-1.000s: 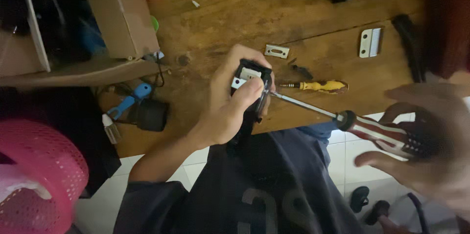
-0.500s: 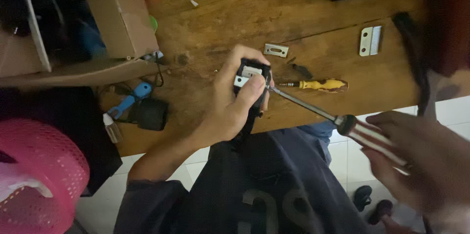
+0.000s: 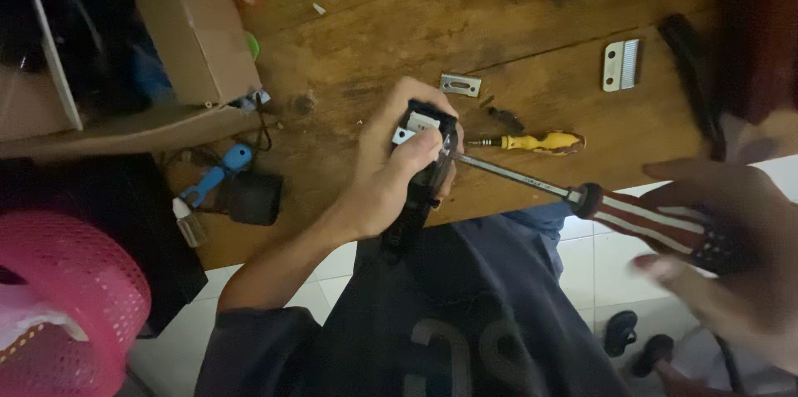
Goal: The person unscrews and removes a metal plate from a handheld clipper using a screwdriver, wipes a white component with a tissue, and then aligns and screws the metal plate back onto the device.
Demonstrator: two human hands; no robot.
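Black hair clipper [image 3: 422, 166], clamped upright in the left hand [image 3: 391, 172] over the wooden table [image 3: 515, 23] edge to steady it; right hand [image 3: 723, 239] curled round the striped screwdriver [image 3: 632, 216], its tip meeting the clipper head.

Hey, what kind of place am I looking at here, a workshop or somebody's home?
Probably a small home repair bench. A worn wooden table carries loose metal clipper blades and a yellow screwdriver, while the left hand holds a black hair clipper. White floor tiles and a pink plastic basket suggest a household.
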